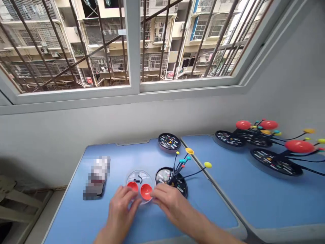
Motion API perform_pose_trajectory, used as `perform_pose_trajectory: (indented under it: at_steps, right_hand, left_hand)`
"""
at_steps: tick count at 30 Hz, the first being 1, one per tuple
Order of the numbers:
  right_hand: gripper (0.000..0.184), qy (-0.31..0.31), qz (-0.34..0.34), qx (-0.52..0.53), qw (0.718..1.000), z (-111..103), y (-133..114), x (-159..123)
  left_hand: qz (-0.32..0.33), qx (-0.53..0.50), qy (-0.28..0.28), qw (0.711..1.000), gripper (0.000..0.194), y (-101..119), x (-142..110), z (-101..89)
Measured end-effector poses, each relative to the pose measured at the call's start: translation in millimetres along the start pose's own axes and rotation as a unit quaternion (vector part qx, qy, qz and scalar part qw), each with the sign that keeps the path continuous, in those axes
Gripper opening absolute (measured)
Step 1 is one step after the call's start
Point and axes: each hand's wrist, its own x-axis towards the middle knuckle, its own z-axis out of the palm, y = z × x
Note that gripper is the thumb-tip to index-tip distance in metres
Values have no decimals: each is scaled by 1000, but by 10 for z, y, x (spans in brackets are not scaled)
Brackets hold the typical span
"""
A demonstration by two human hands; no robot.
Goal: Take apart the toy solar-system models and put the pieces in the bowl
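Observation:
A clear round tray (140, 176) lies on the blue table (76, 217) with two red half-spheres (146, 191) and a small dark part in it. My left hand (122, 208) rests on the tray's near left edge, fingers curled against one red half. My right hand (170, 203) touches the tray's right edge, fingertips pinched by the other red half. Just right of the tray stands a black round base (181, 186) with thin black stems carrying small yellow and teal balls (189, 150).
A second black disc (169, 141) lies at the table's far edge. A phone, blurred out (96, 179), lies to the left. On the neighbouring blue table (228, 189) stand several finished models with red spheres (299, 146). A barred window fills the wall ahead.

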Motion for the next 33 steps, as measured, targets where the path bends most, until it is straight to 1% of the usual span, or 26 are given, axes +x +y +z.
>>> perform_pose_trajectory:
  at_steps: [2, 4, 7, 9, 10, 12, 13, 14, 15, 16, 17, 18, 19, 20, 22, 25, 29, 33]
  right_hand:
    - [18, 31, -15, 4, 999, -56, 13, -218]
    - [20, 60, -6, -5, 998, -150, 85, -359]
    - [19, 107, 25, -26, 994, -355, 278, -412]
    - [17, 127, 46, -54, 989, -487, 416, -370]
    - [18, 121, 54, -75, 988, -539, 475, -335]
    - [20, 86, 62, -117, 987, -604, 554, -252]
    - [22, 64, 63, -134, 987, -618, 573, -209]
    - [22, 43, 64, -146, 986, -623, 578, -166]
    - [23, 27, 63, -154, 986, -622, 571, -126]
    - [24, 18, 62, -159, 985, -617, 558, -89]
    - [25, 11, 61, -163, 985, -611, 539, -56]
    - [25, 3, 59, -168, 984, -606, 521, -28]
    - [25, -6, 57, -173, 983, -603, 504, -4]
    - [25, -14, 54, -177, 983, -600, 493, 14]
    - [26, -27, 46, -184, 981, -595, 488, 38]
    - [26, -36, 36, -188, 981, -585, 521, 52]
    - [27, -40, 23, -188, 981, -570, 583, 55]
    - [28, -42, 7, -181, 983, -578, 606, 55]
  left_hand:
    - [32, 2, 18, 999, 14, 15, -129, 53]
    - [36, 8, 10, 999, 15, 3, -160, 107]
    - [39, 21, -2, 999, 19, -26, -73, 154]
    - [42, 25, 15, 999, 20, -13, 2, 164]
    - [42, 22, 30, 998, 20, 13, 29, 170]
    - [34, -6, 57, 998, 19, 117, 59, 206]
    - [22, -34, 55, 998, 19, 194, 66, 242]
    - [1, -67, 33, 997, 19, 285, 73, 290]
    - [-31, -101, -7, 994, 19, 383, 84, 351]
    - [-73, -133, -60, 987, 20, 484, 102, 422]
    - [-121, -159, -115, 973, 23, 579, 129, 500]
    - [-169, -180, -154, 957, 29, 665, 165, 580]
    - [-204, -198, -178, 942, 36, 736, 210, 659]
    - [-230, -212, -186, 931, 42, 791, 260, 734]
    - [-254, -229, -175, 923, 48, 852, 365, 858]
    - [-253, -230, -135, 930, 42, 859, 496, 979]
    - [-241, -220, -109, 939, 31, 831, 576, 1055]
    - [-231, -208, -104, 945, 30, 820, 585, 1085]
